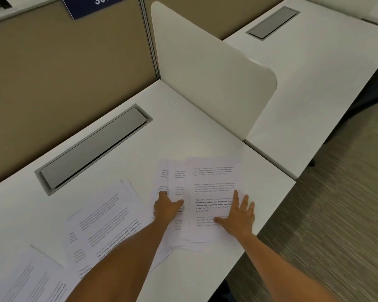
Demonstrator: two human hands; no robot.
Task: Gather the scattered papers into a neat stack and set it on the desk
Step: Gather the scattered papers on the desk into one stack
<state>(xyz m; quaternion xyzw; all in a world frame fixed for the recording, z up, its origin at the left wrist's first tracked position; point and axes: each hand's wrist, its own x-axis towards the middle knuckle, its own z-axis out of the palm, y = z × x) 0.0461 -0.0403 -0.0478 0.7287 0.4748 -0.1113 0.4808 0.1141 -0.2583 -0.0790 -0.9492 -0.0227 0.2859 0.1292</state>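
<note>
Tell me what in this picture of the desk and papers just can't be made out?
All in the head view:
- The print on the papers: too small and soft to read.
- The sheets at lower left: cut off by the frame edge, partly covered by the left forearm.
- The blue sign: its top is cut off by the frame edge.
- Sheet count under the left hand and right hand: overlaps hide it.

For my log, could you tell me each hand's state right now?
Left hand: open, pressing the fanned sheets.
Right hand: open, flat on the top sheet.
</note>
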